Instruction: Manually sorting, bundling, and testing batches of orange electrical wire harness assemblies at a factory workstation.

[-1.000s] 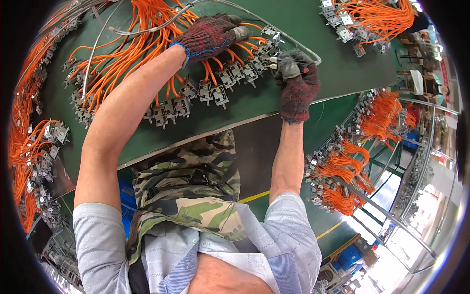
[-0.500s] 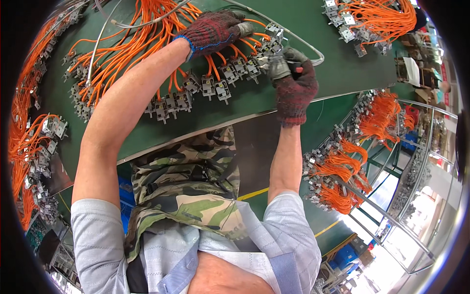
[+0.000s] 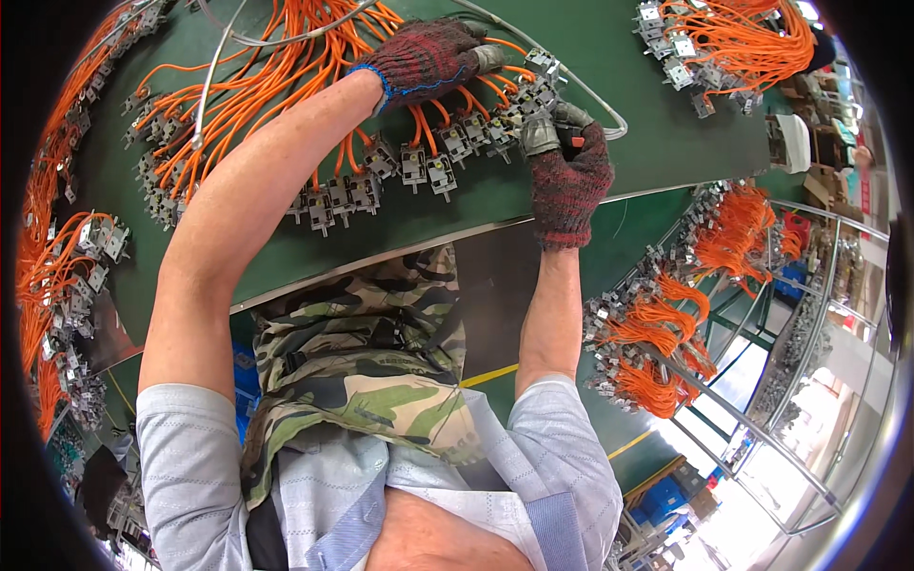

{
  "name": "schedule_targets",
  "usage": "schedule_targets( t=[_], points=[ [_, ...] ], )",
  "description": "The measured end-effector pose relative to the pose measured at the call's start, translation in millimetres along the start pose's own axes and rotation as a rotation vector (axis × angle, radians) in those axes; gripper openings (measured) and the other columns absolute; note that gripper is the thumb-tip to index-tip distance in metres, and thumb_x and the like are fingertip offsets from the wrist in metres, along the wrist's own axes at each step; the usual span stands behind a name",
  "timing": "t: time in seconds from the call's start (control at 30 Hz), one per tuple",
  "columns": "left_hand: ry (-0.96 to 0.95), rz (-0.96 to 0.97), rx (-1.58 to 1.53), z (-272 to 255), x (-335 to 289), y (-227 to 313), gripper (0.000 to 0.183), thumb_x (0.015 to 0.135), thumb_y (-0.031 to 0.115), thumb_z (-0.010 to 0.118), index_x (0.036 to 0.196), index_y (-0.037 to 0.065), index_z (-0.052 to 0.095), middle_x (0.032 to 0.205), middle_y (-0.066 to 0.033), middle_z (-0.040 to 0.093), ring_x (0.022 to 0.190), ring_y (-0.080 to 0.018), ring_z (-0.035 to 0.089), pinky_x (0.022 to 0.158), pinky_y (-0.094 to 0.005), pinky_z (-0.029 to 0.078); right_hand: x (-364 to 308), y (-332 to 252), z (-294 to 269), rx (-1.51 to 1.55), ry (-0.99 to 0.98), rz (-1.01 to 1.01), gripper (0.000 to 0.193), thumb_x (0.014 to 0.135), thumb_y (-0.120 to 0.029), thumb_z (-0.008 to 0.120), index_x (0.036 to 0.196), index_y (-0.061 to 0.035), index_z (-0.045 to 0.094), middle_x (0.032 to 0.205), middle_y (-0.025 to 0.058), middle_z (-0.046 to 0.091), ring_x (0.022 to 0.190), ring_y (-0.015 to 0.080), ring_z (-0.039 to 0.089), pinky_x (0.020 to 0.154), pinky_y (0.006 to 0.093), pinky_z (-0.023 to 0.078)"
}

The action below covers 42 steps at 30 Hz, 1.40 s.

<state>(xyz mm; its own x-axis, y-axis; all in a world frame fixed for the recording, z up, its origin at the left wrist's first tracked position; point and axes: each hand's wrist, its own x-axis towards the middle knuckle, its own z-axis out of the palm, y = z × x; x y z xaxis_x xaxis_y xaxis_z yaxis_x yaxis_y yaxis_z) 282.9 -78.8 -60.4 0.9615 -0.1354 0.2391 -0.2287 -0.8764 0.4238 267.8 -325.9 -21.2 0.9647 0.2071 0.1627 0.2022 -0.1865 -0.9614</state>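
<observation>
A fan of orange cables (image 3: 271, 95) lies on the green table, with grey metal-and-plastic connectors (image 3: 414, 165) along its near edge. My left hand (image 3: 433, 62), in a dark red-and-black knit glove with grey fingertips, lies across the cables with its fingers bent around some of them; its thumb side is partly hidden. At the right end of the connector row, my right hand (image 3: 571, 176), gloved alike, is closed at a connector (image 3: 536, 95). A small red part shows between its fingers; the rest of what it grips is hidden.
A pale hose (image 3: 614, 122) curves past my right hand. Another orange cable bundle (image 3: 752, 43) lies at the far right of the green table (image 3: 666, 143). More bundles (image 3: 666, 324) hang on a metal rack at right, and others (image 3: 43, 305) line the left side.
My right hand has shifted slightly left, closer against the connectors at the row's end. The left hand stays over the cables, and the whole view has moved a little.
</observation>
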Motion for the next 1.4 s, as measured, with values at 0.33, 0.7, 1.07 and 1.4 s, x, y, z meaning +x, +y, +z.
schedule_targets(
  t=[0.33,0.7,1.07,1.4],
  points=[
    [-0.104,-0.184,-0.101,-2.7,7.1,13.2,0.071,0.102,0.065,0.044,0.137,0.007,0.065,0.142,-0.0188,0.061,0.134,-0.0366,0.055,0.115,-0.0466,0.041,-8.7,3.8,0.5,0.235,-0.045,-0.001,0.034,0.090,-0.010,0.080,0.119,0.0003,0.067,0.101,0.0074,0.074,0.090,0.0144,0.070,0.079,0.0297,0.060],
    [-0.066,0.064,-0.144,-19.3,5.9,6.1,0.045,0.107,0.038,0.045,0.143,0.015,0.060,0.141,-0.0171,0.063,0.129,-0.0344,0.059,0.106,-0.0463,0.048,-13.4,8.3,13.2,0.342,-0.007,-0.028,0.031,0.091,-0.009,0.079,0.117,0.0002,0.066,0.104,0.0087,0.074,0.092,0.0152,0.071,0.082,0.0302,0.060],
    [-0.044,0.118,0.145,0.1,-2.3,-7.3,0.041,0.108,0.034,0.044,0.139,0.015,0.063,0.148,-0.0169,0.056,0.136,-0.0371,0.052,0.116,-0.0463,0.041,-25.0,3.0,18.4,0.124,-0.078,-0.226,0.034,0.087,-0.003,0.080,0.119,-0.0089,0.069,0.103,0.0071,0.073,0.090,0.0174,0.071,0.080,0.0315,0.060],
    [-0.051,0.056,0.118,10.3,3.0,-14.2,0.038,0.105,0.027,0.050,0.138,0.014,0.064,0.148,-0.0174,0.056,0.134,-0.0373,0.055,0.113,-0.0455,0.045,-31.0,-11.7,22.2,-0.315,-0.110,-0.673,0.046,0.076,0.004,0.084,0.117,-0.0143,0.073,0.108,0.0113,0.071,0.098,0.0305,0.072,0.080,0.0369,0.061]
  ],
)
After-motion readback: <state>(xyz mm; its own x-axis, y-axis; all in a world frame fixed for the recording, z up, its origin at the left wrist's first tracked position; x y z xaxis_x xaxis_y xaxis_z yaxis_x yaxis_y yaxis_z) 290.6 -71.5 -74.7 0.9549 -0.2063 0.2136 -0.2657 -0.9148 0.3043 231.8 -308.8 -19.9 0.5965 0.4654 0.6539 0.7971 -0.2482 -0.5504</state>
